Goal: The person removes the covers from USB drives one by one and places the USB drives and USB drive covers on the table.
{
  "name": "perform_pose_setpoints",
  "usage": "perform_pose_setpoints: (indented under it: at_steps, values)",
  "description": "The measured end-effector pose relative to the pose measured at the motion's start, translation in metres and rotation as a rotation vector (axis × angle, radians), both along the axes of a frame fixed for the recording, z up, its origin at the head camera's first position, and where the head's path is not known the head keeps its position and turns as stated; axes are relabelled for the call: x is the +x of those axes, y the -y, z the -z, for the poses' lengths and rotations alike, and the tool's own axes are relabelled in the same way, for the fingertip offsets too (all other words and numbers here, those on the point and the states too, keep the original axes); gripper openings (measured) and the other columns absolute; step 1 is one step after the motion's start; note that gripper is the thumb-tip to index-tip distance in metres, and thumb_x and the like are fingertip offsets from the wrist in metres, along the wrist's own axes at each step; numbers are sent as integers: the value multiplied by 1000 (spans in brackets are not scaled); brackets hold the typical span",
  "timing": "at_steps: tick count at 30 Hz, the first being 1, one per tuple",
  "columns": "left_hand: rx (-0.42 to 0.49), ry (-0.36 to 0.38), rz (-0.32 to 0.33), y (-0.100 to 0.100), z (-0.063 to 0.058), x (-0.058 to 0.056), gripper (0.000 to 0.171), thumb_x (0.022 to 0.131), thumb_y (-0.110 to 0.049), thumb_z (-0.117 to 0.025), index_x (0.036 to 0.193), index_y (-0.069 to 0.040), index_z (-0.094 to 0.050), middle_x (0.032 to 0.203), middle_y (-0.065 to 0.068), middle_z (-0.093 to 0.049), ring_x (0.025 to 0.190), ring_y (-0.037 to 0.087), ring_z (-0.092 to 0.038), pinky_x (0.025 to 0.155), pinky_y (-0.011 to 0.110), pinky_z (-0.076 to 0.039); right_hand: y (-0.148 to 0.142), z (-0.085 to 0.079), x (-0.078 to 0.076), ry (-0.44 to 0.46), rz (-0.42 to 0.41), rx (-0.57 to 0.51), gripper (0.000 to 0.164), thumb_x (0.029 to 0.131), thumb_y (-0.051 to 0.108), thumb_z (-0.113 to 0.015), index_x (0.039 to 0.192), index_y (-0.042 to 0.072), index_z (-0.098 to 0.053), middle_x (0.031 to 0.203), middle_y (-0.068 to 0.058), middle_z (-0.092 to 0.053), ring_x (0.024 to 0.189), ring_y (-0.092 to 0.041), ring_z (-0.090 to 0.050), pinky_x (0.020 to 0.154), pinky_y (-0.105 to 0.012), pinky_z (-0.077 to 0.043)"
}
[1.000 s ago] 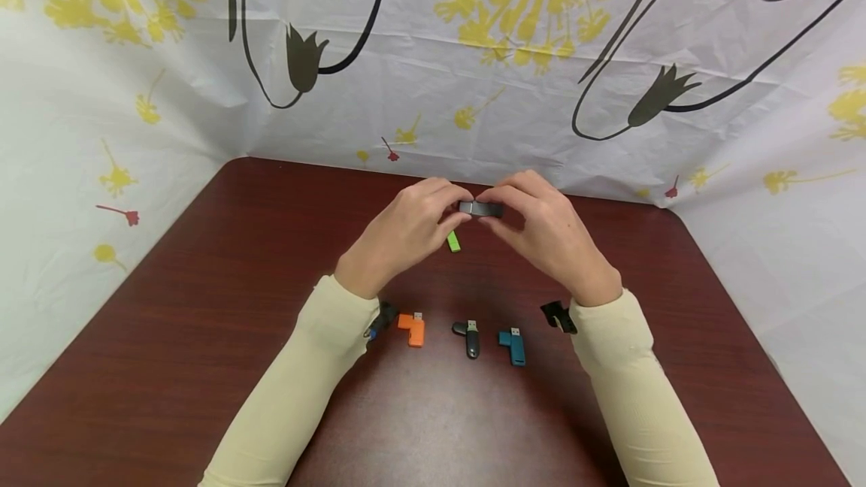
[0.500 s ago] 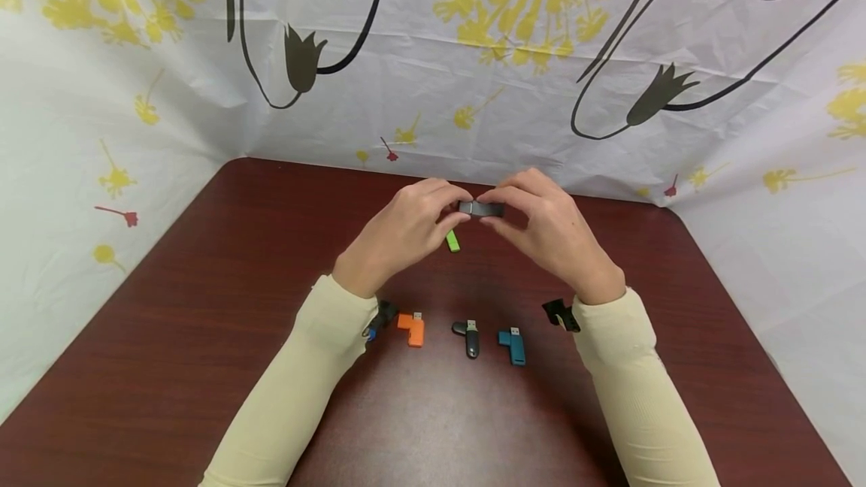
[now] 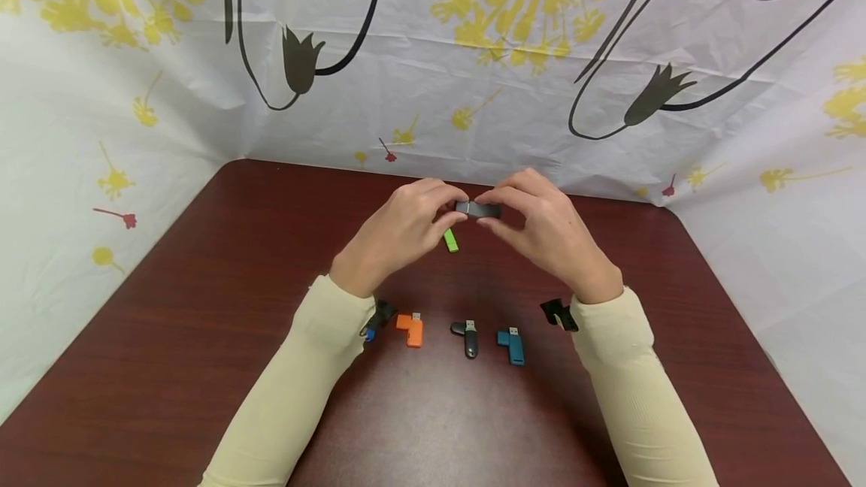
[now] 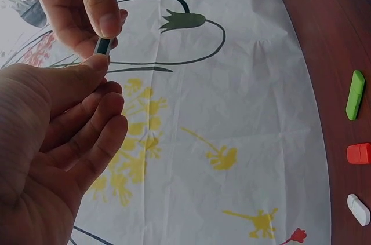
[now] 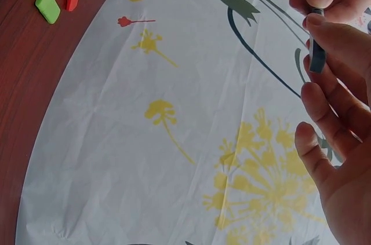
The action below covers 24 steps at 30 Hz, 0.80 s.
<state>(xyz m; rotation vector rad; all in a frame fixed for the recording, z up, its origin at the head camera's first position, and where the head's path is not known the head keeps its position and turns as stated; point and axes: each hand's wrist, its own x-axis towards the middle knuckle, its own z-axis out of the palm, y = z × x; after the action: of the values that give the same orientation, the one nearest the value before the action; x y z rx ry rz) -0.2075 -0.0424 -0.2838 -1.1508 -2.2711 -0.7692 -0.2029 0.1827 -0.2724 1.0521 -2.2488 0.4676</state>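
Observation:
Above the far part of the table, both hands hold a dark grey USB flash drive [image 3: 483, 210] level between them. My left hand [image 3: 404, 225] pinches its left end with thumb and fingertips. The right hand [image 3: 546, 225] pinches the longer right part. A thin light line crosses the drive near the left fingertips. Seen from the right wrist, the grey drive's end [image 5: 317, 61] sticks out below the right thumb. From the left wrist, only a short piece of the drive [image 4: 103, 46] shows between the two thumbs; fingers cover the rest.
On the table [image 3: 223, 307], an orange flash drive [image 3: 414, 331], a black one [image 3: 471, 342] and a teal one [image 3: 516, 349] lie in a row, connectors exposed. A green stick [image 3: 451, 240] lies beyond them; red [image 4: 359, 153] and white [image 4: 358, 210] ones lie near it. Patterned white sheets enclose the table.

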Motion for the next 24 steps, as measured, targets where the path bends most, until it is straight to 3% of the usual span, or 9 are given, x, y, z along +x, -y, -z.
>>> perform_pose_setpoints:
  at_steps: [14, 19, 24]
  values:
    - [-21, -6, -15, 2, -1, -1, 24, 90, -18, -67, 109, -2, -69, 99, 9, -70, 81, 13, -57, 72, 28, -57, -1, -1, -1, 6, 0, 6, 25, 78, 19, -80, 101, 9, -76, 92, -5, -67, 89, -16, -53, 70, -35, -50]
    - [33, -27, -96, 18, -4, -3, 23, 89, -16, -69, 107, 0, -70, 96, 11, -71, 81, 16, -59, 73, 32, -58, -17, -2, -5, -2, 59, -14, 24, 76, 13, -81, 99, 8, -75, 93, -6, -67, 90, -18, -53, 71, -37, -49]
    - [93, 11, -153, 35, -8, -4, 26, 87, -17, -71, 107, 0, -70, 93, 11, -70, 77, 14, -58, 69, 32, -58, -42, 4, -5, 3, 140, -32, 23, 74, 9, -81, 96, 7, -74, 94, -7, -66, 88, -19, -53, 68, -37, -47]
